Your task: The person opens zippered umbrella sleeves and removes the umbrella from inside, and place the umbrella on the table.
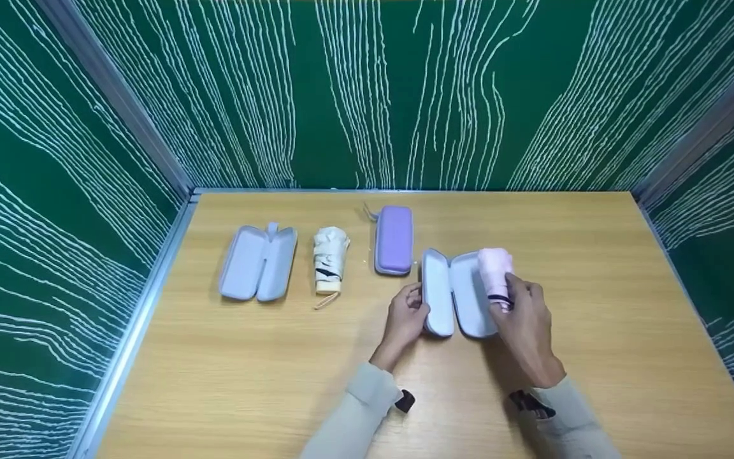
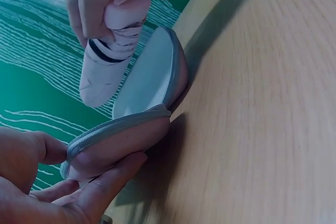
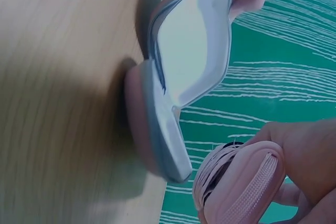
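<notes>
A pink folded umbrella [image 1: 495,268] with a black band is pinched by my right hand [image 1: 527,325], above the right half of an open case [image 1: 438,299]. The case has a pale grey lining, and its outside looks pink in the left wrist view [image 2: 121,142]. My left hand [image 1: 404,319] grips the left half by its outer edge, thumb at the rim and fingers underneath. In the right wrist view the umbrella's handle end [image 3: 244,187] with its strap faces the camera, apart from the case lining [image 3: 184,45].
On the wooden table [image 1: 246,382], another open case [image 1: 243,264] lies at the left. Beside it are a cream folded umbrella [image 1: 330,255] and a closed purple case [image 1: 395,239] with a strap. Green panels with white lines surround the table's back and sides.
</notes>
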Demonstrator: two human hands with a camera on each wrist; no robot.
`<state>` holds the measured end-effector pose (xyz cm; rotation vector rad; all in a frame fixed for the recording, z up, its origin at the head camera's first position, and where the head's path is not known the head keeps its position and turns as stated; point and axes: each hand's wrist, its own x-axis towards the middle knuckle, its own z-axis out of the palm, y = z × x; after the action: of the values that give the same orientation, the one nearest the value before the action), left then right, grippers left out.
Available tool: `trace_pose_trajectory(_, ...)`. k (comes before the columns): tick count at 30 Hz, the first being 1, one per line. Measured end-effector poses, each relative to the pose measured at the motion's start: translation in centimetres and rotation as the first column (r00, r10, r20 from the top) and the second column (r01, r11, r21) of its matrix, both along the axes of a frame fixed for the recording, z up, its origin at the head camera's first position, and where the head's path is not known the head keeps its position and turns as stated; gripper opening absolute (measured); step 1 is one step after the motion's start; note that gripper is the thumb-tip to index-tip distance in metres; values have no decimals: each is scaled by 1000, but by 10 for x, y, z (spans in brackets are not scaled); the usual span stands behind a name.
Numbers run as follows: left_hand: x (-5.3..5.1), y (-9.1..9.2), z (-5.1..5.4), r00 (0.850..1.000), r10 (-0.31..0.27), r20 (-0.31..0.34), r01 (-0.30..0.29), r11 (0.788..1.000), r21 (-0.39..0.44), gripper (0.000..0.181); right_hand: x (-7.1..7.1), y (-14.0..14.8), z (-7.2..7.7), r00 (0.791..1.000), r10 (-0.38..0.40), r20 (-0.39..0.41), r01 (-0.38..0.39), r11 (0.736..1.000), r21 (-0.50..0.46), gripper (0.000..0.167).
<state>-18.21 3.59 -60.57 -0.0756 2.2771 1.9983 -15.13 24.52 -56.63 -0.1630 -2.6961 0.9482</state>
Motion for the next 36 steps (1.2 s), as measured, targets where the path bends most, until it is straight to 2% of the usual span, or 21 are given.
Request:
trace_pose_trajectory(3,-2,1,1,1000,1,6,-1,1000,-2,48,-1,6,-2,1000,-8,-12,8,1000,11,60)
trace_pose_trajectory(12,-6,3,3,1000,1,11,-1,1000,-15,47,-4,20,-7,999,-42,26,40,997,63,61)
trace_pose_trajectory(20,-9,3,3,1000,-4,1,4,999,-44,47,-9,36,-17,998,-45,-35,48,994,94,60)
trace_pose_trajectory(29,-14,4,2,1000,-8,6,8,999,-52,48,-16,50,-25,999,-40,-31,44,992,122,59)
trace_pose_trajectory(36,-17,5,3,1000,-11,14,12,998,-66,48,-23,59,-32,999,-35,-42,42,981,189,56)
